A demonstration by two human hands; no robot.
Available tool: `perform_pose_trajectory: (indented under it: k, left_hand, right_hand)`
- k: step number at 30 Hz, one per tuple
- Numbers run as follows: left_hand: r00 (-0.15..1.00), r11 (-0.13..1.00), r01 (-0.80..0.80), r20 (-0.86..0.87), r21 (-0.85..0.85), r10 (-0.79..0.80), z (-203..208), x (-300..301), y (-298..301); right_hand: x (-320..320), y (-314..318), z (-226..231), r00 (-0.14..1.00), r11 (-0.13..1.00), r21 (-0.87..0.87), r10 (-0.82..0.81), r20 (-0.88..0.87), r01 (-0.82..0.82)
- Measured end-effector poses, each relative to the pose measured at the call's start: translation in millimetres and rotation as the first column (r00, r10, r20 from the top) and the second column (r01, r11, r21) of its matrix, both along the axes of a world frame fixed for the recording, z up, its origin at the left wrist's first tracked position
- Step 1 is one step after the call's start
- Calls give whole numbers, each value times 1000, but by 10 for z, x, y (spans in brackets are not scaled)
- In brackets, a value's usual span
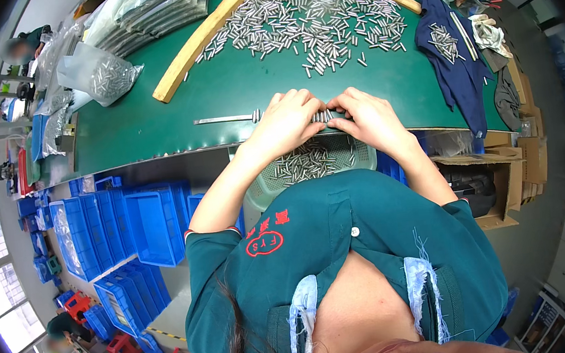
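Note:
Close to the table's front edge, my left hand [288, 119] and my right hand [367, 120] face each other with fingers curled. Between their fingertips is a short row of small metal pins [321, 116], pinched from both sides; my fingers hide part of it. A long, flat metal tool [225, 120] lies left of my left hand, its right end partly covered. Just below my hands, under the table edge, a pale green plastic basket [261, 194] holds many loose metal pins [305, 162].
Wooden strips [206, 40] frame a big heap of pins [314, 18] on the green table [119, 131]. A bag of pins [103, 75] stands left. Some pins rest on dark blue cloth [444, 77] at right. Blue bins [152, 218] and a cardboard box [499, 202] flank me below.

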State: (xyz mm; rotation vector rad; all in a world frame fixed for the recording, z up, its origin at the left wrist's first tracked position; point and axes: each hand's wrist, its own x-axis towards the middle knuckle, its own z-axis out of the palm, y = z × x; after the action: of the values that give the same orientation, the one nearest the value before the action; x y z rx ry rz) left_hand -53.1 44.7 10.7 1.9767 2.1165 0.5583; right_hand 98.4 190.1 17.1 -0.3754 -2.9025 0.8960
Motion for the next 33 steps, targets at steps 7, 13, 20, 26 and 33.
perform_pose_trajectory:
  k: [7,13,20,26,33]
  left_hand:
    - [988,988,-139,-50,71,143,0,-359,280]
    - [974,976,-182,-111,120,195,-135,-438,554]
    - [997,997,-70,14,29,70,-118,-398,454]
    - [980,985,-158,135,67,148,-31,-321,366]
    - [993,989,-117,-21,90,119,-141,-225,496]
  right_hand:
    - [-41,112,20,994,994,-56,-96,-48,93]
    - [-196,235,-137,986,989,-6,-147,-82,147]
    - [-229,265,-129,982,987,47,-146,-119,152]
    - [-74,238,56,995,993,-62,-97,6,97]
    - [-36,137,-51,998,998,50,-47,-43,50]
